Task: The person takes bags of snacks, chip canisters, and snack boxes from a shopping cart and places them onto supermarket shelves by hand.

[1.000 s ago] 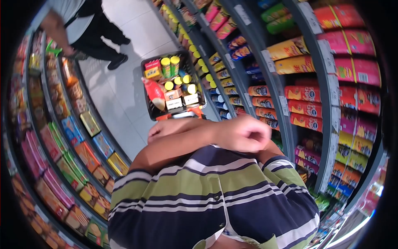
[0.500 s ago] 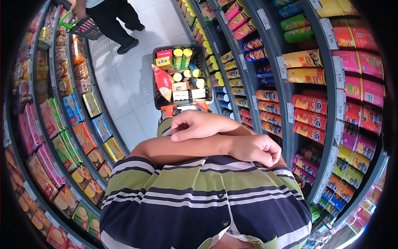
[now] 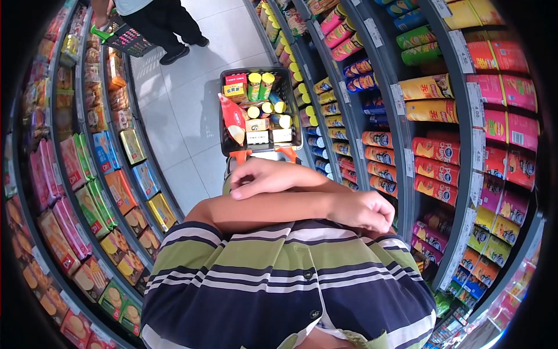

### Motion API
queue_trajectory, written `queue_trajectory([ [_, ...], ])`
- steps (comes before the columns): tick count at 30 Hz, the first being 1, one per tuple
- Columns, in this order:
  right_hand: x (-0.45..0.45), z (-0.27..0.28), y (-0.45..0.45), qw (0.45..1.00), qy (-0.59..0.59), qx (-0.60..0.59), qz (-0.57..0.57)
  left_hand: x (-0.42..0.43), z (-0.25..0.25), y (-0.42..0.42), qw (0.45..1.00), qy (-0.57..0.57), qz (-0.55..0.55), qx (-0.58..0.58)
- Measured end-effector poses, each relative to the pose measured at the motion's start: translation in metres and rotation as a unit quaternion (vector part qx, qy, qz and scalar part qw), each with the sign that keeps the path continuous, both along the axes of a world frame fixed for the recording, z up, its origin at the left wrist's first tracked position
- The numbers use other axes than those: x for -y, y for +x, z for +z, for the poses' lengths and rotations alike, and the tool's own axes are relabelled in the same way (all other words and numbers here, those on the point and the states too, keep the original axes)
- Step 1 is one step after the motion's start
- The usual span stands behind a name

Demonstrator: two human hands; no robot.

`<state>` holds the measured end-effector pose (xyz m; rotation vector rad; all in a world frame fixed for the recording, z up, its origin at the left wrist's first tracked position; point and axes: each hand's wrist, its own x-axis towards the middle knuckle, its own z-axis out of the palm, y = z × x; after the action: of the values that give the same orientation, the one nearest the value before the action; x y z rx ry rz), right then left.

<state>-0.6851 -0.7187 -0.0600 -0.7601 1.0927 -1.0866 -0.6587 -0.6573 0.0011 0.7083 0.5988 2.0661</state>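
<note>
My forearms are crossed in front of my striped shirt. My left hand is over at the right, its fingers curled in and nothing visible in them. Above my other forearm, to the left, is my right hand, loosely bent, with the thumb apart from the fingers and no object in it. Just beyond my arms stands a black basket with orange parts at its near edge. Inside are a red bag, green cans with yellow lids, a yellow-and-red box and small white-fronted boxes. Neither hand touches the basket.
Shelves of packaged biscuits line the left side, and shelves of canned and bagged snacks the right. A person in dark trousers stands ahead at the upper left, holding a dark basket with a green handle. Pale floor tiles run between.
My right hand has risen into clearer view and shifted slightly left since half a second ago. The basket and shelves sit further right than a second ago. The other person's basket has come into view.
</note>
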Motion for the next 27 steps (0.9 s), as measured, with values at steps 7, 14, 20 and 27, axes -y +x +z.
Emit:
queue_trajectory([
  [7, -0.084, -0.075, -0.015, 0.963, 0.06, 0.22, -0.143, 0.048, -0.049, -0.025, 0.99, -0.071, 0.068, 0.099],
  [14, -0.103, -0.109, -0.003, 0.824, 0.151, 0.188, -0.513, 0.103, -0.116, -0.047, 0.939, -0.203, 0.189, 0.203],
  [20, -0.11, -0.145, -0.031, 0.758, 0.328, 0.246, -0.507, 0.158, -0.267, -0.082, 0.801, -0.469, 0.35, 0.124],
  [27, -0.065, -0.236, -0.104, 0.78, 0.433, 0.071, -0.446, 0.233, -0.423, -0.12, 0.626, -0.668, 0.386, 0.108],
])
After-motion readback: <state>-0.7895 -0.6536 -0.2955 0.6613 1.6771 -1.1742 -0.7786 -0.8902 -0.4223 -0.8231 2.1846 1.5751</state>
